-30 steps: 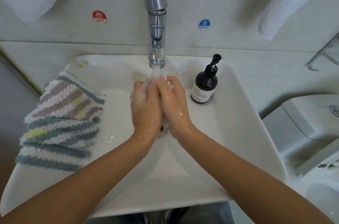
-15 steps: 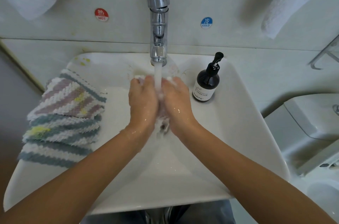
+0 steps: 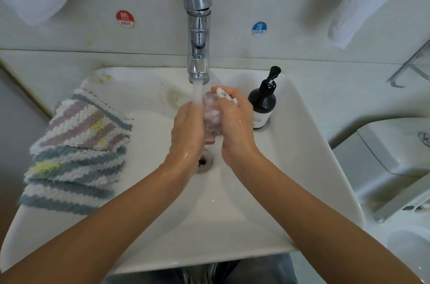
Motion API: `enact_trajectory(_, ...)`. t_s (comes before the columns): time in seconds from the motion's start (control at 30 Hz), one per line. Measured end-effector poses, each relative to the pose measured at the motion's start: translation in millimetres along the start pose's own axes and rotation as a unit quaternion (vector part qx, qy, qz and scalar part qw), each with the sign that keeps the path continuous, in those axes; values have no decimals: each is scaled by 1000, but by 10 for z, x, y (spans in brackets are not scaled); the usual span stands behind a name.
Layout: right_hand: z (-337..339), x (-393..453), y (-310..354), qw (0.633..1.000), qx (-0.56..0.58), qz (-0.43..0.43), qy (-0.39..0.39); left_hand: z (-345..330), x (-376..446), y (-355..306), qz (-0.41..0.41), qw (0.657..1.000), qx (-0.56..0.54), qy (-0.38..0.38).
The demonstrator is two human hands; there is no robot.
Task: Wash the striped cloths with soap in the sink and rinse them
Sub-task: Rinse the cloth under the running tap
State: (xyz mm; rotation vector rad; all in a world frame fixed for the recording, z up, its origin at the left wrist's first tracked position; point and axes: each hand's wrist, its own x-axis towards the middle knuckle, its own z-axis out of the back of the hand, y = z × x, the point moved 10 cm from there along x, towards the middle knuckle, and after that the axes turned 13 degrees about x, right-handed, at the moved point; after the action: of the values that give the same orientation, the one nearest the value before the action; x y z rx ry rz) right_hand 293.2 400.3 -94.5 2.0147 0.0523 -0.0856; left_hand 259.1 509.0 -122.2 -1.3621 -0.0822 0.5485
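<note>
A bunched, wet striped cloth [image 3: 212, 116] is squeezed between my left hand [image 3: 187, 127] and my right hand [image 3: 235, 125] over the white sink [image 3: 290, 167]. Both hands grip it just right of the water stream from the chrome tap [image 3: 198, 27]. A white corner of the cloth pokes out above my right fingers. A stack of several striped cloths [image 3: 76, 148], pink, blue and yellow, lies on the sink's left rim. The dark soap pump bottle [image 3: 263, 102] stands on the right rim, close behind my right hand.
The drain [image 3: 204, 162] sits just below my hands. Hot and cold stickers mark the wall beside the tap. White towels [image 3: 363, 2] hang at upper right and upper left. A toilet tank [image 3: 395, 151] stands to the right of the sink.
My hands have shifted apart and slightly right, exposing the bunched cloth between them. The stream now falls on my left hand and the cloth's left edge.
</note>
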Motion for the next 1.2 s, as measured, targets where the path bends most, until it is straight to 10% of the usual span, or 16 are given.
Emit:
enact_trajectory(0.77,-197,-132,-236,976,-196,-40,92,410,155,-96,-68,990,-14,-120)
enact_trajectory(1.2,-7,15,-56,998,-59,4,-12,118,-26,-152,-125,990,43,-49)
